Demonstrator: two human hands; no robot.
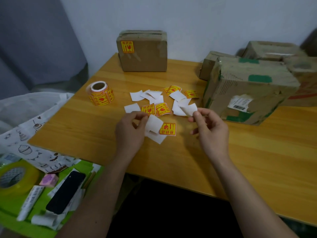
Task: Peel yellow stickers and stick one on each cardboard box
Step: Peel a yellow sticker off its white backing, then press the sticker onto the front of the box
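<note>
My left hand [131, 128] pinches a curled white backing paper [153, 125] over the wooden table [257, 160]. My right hand [210, 127] pinches another curled white piece [189, 109], blank side toward me. A yellow sticker [168, 129] lies flat between my hands. Several more yellow stickers [155, 109] and white backing pieces [137, 95] lie scattered behind them. The sticker roll [101, 93] stands at the left. A cardboard box [143, 51] at the back carries a yellow sticker [127, 46]. At the right stands a box with green tape [248, 90].
More cardboard boxes [272, 50] are stacked behind the green-taped one at the far right. Off the table's left edge lie a tape roll [16, 176], a black phone [66, 192], a white tube [30, 202] and patterned paper [30, 143] on a green surface.
</note>
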